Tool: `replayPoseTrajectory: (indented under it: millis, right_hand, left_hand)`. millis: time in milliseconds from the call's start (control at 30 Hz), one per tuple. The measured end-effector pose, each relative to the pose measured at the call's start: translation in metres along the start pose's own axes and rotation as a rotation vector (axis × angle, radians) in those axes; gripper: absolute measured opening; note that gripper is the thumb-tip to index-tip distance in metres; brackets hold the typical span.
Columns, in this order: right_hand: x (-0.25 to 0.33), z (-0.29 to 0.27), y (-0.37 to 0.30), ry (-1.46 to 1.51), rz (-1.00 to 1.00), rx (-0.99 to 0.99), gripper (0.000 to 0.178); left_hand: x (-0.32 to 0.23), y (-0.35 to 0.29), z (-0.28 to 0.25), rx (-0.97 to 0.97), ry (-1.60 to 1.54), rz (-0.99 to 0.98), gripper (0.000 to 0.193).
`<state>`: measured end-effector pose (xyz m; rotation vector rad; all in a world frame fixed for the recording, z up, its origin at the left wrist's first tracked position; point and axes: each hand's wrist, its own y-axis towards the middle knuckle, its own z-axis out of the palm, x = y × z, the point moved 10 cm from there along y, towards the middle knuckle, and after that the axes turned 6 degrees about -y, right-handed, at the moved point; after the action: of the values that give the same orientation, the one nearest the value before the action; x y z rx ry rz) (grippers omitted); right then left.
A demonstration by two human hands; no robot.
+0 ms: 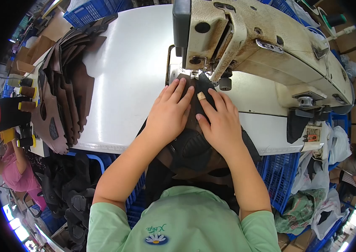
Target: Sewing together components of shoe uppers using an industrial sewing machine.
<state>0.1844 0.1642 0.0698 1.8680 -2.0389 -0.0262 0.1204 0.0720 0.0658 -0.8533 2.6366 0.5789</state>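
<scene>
Under the presser foot (194, 75) of a worn cream sewing machine (245, 38) lies a dark brown and black workpiece (192, 113), which looks like shoe-upper material. Its near part hangs over the table edge toward my lap. My left hand (167, 115) rests on the brown side, fingers stretched toward the needle area. On the black side, my right hand (222, 126) lies with its fingers spread and a tan wrap (201, 95) round one finger. Both hands press the piece from above, close to the foot. The needle tip is too small to make out.
Brown cut pieces (66, 88) are stacked at the table's left. Thread spools (27, 92) stand beyond them. Blue crates (279, 176) and plastic bags (312, 206) sit below at right; dark parts (75, 197) fill the lower left. A person in pink (18, 172) works at far left.
</scene>
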Motion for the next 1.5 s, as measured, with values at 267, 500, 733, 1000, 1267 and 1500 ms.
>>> replayPoseTrajectory:
  millis: [267,500,733,1000,1267,1500]
  right_hand:
    - [0.002,0.001,0.011,-0.015,-0.009,-0.021,0.047]
    - [-0.001,0.003,0.010,-0.036,0.005,0.002,0.048]
    - [0.000,0.001,0.009,-0.026,0.004,-0.003,0.046]
    - [-0.001,0.001,0.009,0.038,0.023,0.002,0.045]
    - [0.001,0.002,0.010,0.037,0.007,-0.067,0.041]
    - [-0.003,0.000,0.008,0.045,0.018,-0.083,0.037]
  left_hand:
    - [0.010,0.008,-0.002,-0.003,-0.036,0.004,0.046]
    - [0.009,0.010,-0.001,0.023,-0.023,0.002,0.047]
    - [0.008,0.010,0.000,0.031,-0.036,0.005,0.046]
    - [0.007,0.009,-0.001,0.044,0.018,-0.014,0.046]
    - [0.008,0.010,-0.002,0.030,-0.033,-0.012,0.051]
    - [0.006,0.012,-0.001,0.024,-0.013,-0.004,0.050]
